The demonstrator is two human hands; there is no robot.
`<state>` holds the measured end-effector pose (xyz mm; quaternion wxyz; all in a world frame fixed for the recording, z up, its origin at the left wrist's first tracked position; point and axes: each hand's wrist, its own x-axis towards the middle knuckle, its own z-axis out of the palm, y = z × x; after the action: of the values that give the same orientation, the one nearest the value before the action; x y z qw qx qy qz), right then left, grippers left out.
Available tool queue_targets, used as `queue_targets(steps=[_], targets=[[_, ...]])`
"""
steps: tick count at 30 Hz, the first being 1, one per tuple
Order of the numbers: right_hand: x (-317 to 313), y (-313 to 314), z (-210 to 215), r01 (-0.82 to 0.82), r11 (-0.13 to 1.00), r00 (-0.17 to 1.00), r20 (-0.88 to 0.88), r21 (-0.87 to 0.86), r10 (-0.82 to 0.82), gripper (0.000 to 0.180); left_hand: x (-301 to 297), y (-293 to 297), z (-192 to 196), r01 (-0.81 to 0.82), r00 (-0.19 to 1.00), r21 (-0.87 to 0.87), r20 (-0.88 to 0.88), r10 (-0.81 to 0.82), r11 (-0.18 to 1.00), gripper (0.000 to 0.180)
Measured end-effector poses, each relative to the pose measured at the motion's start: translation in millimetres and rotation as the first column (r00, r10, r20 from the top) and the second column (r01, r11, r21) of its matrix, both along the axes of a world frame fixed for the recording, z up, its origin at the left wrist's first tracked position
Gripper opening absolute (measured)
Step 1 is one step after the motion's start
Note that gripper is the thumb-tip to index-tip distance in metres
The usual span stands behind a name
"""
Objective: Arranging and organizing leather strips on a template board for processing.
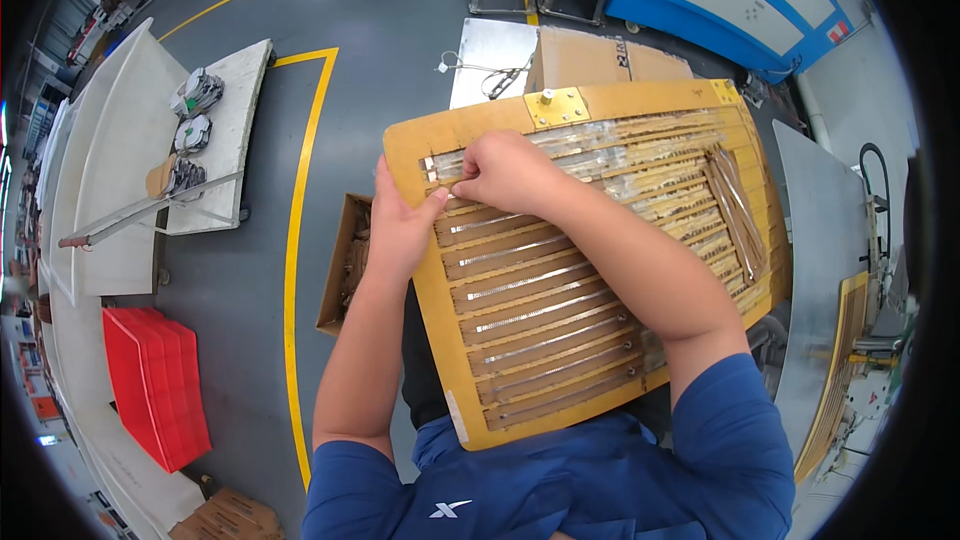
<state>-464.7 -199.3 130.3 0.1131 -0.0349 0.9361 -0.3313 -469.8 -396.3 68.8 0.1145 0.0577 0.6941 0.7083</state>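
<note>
A yellow-brown slotted board (445,340) lies tilted across my lap. Several of its long slots hold brown zippers (525,289) with silver teeth, lying side by side. At the upper left corner my left hand (402,230) grips the board's edge, its thumb on top by the end of a slot. Just beside that thumb, my right hand (510,175) has thumb and fingertips pinched on the end of a zipper; the fingers hide most of that end. Loose brown strips with silver lines (735,215) lie across the board's right side. A brass plate (557,108) sits on the far edge.
An open cardboard box (346,260) stands on the floor left of the board, and another carton (600,55) behind it. Farther left are a red crate (155,385) and a white cart (240,120). A blue machine (720,0) stands far right; another yellow board (832,390) leans at right.
</note>
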Motion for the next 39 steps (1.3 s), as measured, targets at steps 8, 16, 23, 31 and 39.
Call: queue_targets(steps=[8, 16, 23, 31, 39], targets=[[3, 0, -6, 0.030, 0.997, 1.000, -0.007, 0.070, -0.029, 0.032, 4, 5, 9, 0.038, 0.998, -0.124, -0.048, -0.044, 0.992, 0.078], [21, 59, 10, 0.065, 0.979, 0.995, 0.066, 0.191, -0.079, 0.040, 7, 8, 12, 0.004, 0.999, -0.081, -0.046, -0.008, 0.997, 0.080], [42, 114, 5, 0.268, 0.951, 0.958, 0.059, 0.152, -0.279, 0.044, 9, 10, 21, 0.011, 1.000, -0.089, -0.008, -0.012, 0.996, 0.081], [49, 116, 6, 0.304, 0.944, 0.945, 0.082, 0.130, -0.316, 0.043, 9, 9, 21, -0.009, 1.000, -0.142, -0.008, 0.008, 0.990, 0.081], [48, 117, 3, 0.322, 0.934, 0.938, 0.082, 0.158, -0.337, 0.045, 12, 12, 25, 0.014, 1.000, -0.146, -0.008, -0.016, 0.989, 0.077]])
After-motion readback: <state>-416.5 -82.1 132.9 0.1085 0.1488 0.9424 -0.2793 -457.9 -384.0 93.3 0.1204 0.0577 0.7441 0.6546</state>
